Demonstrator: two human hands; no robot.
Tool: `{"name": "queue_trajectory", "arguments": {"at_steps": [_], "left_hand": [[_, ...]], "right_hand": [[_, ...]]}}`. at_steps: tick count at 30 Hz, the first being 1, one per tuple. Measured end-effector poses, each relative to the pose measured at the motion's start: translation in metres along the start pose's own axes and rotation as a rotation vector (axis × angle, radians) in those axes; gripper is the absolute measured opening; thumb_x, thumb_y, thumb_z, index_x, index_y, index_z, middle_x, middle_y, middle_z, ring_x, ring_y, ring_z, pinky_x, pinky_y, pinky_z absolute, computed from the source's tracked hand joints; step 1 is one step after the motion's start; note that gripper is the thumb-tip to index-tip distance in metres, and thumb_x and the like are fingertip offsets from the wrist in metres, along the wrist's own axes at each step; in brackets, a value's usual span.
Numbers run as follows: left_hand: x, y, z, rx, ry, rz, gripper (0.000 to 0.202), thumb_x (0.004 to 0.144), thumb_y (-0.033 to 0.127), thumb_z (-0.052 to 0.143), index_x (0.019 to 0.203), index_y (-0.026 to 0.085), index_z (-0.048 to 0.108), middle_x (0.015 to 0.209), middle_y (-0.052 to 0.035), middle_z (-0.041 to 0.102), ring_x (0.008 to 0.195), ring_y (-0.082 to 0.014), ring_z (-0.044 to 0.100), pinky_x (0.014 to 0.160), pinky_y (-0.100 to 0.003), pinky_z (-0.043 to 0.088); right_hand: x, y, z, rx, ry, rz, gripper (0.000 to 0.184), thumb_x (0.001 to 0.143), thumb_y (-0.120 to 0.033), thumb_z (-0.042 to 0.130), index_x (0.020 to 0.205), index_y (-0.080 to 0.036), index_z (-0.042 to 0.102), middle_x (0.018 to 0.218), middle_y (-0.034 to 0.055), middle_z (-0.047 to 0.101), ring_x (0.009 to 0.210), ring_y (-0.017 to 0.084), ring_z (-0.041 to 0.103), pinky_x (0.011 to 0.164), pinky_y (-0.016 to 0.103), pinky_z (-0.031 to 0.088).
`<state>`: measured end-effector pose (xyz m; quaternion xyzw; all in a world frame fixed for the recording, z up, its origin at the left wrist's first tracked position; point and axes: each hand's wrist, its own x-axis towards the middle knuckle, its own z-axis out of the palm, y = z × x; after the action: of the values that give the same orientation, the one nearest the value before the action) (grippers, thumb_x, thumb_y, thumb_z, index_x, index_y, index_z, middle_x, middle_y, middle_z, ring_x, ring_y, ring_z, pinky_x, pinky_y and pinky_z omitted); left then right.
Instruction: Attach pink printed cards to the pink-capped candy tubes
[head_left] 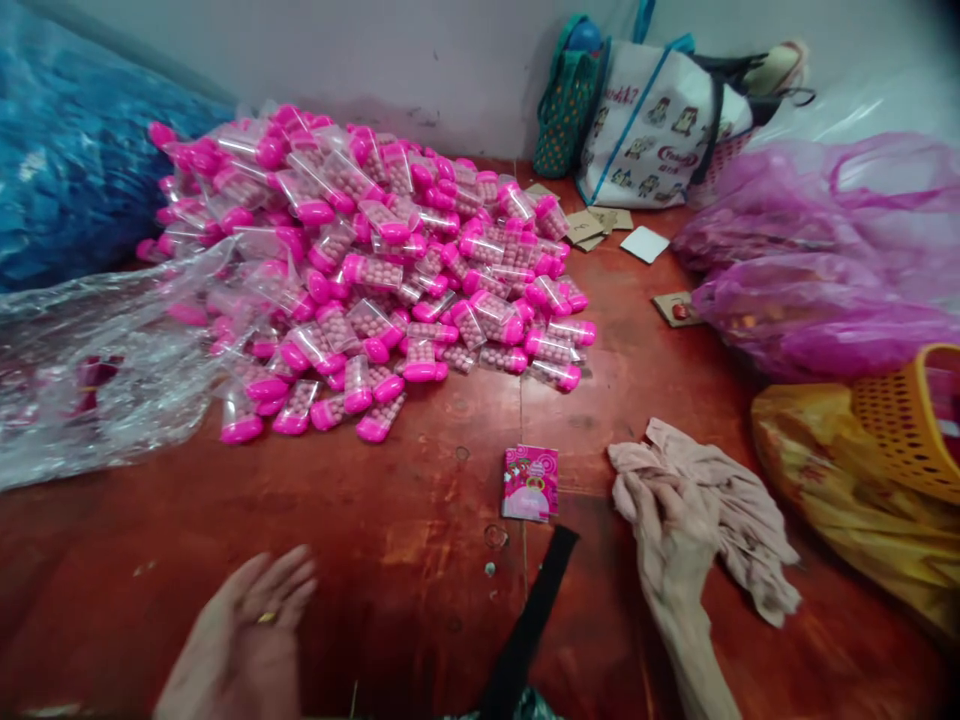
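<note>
A reddish-brown tabletop runs up to a pale wall at the far side. A big pile of small clear packets with pink caps, each filled with pinkish balls, covers the far left half of the tabletop. Loose clear plastic wrap spreads out at the left edge, touching the pile, and a blue plastic bag lies behind it in the far left corner. Against the wall on the far right stand a green bag and a white tote bag side by side. A few cardboard scraps lie in front of them. Crumpled pink plastic bags fill the right side, and nearer on the right sits an orange basket on yellow plastic.

Near the middle lies a small pink printed card, flat on the tabletop and well apart from both hands. A black strap runs from just below it toward the near edge.

The right hand rests palm down on a crumpled beige cloth at the near right, its fingers bent into the folds and gripping the fabric. The left hand hovers at the near left, open with fingers loosely spread, holding nothing; a ring shows on one finger. It is well apart from the pile.
</note>
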<state>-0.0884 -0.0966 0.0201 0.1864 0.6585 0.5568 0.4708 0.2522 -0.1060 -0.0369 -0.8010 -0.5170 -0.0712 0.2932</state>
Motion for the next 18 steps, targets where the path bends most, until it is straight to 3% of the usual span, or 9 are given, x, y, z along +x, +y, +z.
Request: {"name": "queue_trajectory", "arguments": {"at_steps": [1, 4, 5, 7, 8, 10, 14, 18], "left_hand": [[-0.004, -0.002, 0.023, -0.027, -0.021, 0.020, 0.021, 0.073, 0.036, 0.060, 0.087, 0.020, 0.061, 0.088, -0.0005, 0.066, 0.089, -0.0188, 0.059, 0.080, -0.031, 0.047], [-0.018, -0.007, 0.084, 0.222, -0.264, 0.089, 0.017, 0.073, 0.025, 0.062, 0.089, 0.020, 0.064, 0.089, -0.0039, 0.068, 0.084, -0.0192, 0.061, 0.080, -0.031, 0.046], [-0.021, -0.011, 0.099, 0.345, -0.361, 0.157, 0.015, 0.075, 0.023, 0.061, 0.089, 0.020, 0.066, 0.092, -0.0051, 0.067, 0.087, -0.0198, 0.060, 0.081, -0.031, 0.045], [-0.023, -0.022, 0.121, 0.482, -0.550, 0.363, 0.017, 0.077, 0.020, 0.058, 0.091, 0.021, 0.066, 0.100, -0.0070, 0.065, 0.096, -0.0219, 0.057, 0.087, -0.034, 0.043], [-0.022, -0.029, 0.129, 0.540, -0.602, 0.464, 0.018, 0.078, 0.018, 0.056, 0.093, 0.021, 0.066, 0.105, -0.0075, 0.064, 0.100, -0.0229, 0.055, 0.091, -0.036, 0.040], [-0.016, -0.045, 0.138, 0.679, -0.669, 0.640, 0.024, 0.078, 0.015, 0.055, 0.099, 0.021, 0.065, 0.112, -0.0081, 0.061, 0.105, -0.0248, 0.051, 0.095, -0.041, 0.037], [-0.006, -0.067, 0.144, 0.880, -0.706, 0.878, 0.027, 0.079, 0.011, 0.052, 0.104, 0.016, 0.061, 0.112, -0.0116, 0.059, 0.105, -0.0268, 0.049, 0.092, -0.045, 0.040], [-0.006, -0.069, 0.143, 0.934, -0.698, 0.947, 0.026, 0.079, 0.011, 0.053, 0.104, 0.015, 0.059, 0.112, -0.0118, 0.057, 0.103, -0.0258, 0.049, 0.090, -0.043, 0.042]], "right_hand": [[0.003, -0.007, -0.001, 0.020, 0.030, 0.026, 0.027, 0.083, -0.036, 0.054, 0.069, -0.016, 0.064, 0.075, 0.0076, 0.059, 0.077, 0.022, 0.048, 0.074, 0.037, 0.040], [0.006, -0.036, -0.004, 0.057, 0.176, 0.087, 0.025, 0.075, -0.040, 0.063, 0.077, -0.015, 0.064, 0.085, 0.0089, 0.060, 0.084, 0.024, 0.052, 0.081, 0.039, 0.038], [0.005, -0.046, -0.002, 0.092, 0.124, 0.077, 0.026, 0.074, -0.042, 0.064, 0.075, -0.016, 0.063, 0.081, 0.0078, 0.060, 0.082, 0.023, 0.053, 0.078, 0.037, 0.039], [0.002, -0.063, 0.004, 0.183, -0.133, 0.110, 0.030, 0.074, -0.045, 0.063, 0.078, -0.016, 0.061, 0.075, 0.0056, 0.059, 0.071, 0.020, 0.054, 0.066, 0.031, 0.041], [0.000, -0.070, 0.008, 0.203, -0.250, 0.120, 0.030, 0.075, -0.046, 0.061, 0.079, -0.016, 0.061, 0.073, 0.0043, 0.060, 0.067, 0.019, 0.055, 0.063, 0.029, 0.040], [-0.003, -0.078, 0.017, 0.236, -0.365, 0.162, 0.030, 0.078, -0.045, 0.058, 0.068, -0.017, 0.059, 0.064, 0.0018, 0.058, 0.060, 0.017, 0.054, 0.057, 0.027, 0.037], [-0.005, -0.077, 0.026, 0.300, -0.392, 0.226, 0.033, 0.083, -0.039, 0.051, 0.058, -0.018, 0.054, 0.056, -0.0007, 0.054, 0.053, 0.014, 0.050, 0.053, 0.025, 0.034], [-0.004, -0.071, 0.025, 0.354, -0.389, 0.167, 0.028, 0.088, -0.029, 0.044, 0.069, -0.015, 0.061, 0.065, 0.0036, 0.059, 0.059, 0.016, 0.053, 0.057, 0.027, 0.038]]}}
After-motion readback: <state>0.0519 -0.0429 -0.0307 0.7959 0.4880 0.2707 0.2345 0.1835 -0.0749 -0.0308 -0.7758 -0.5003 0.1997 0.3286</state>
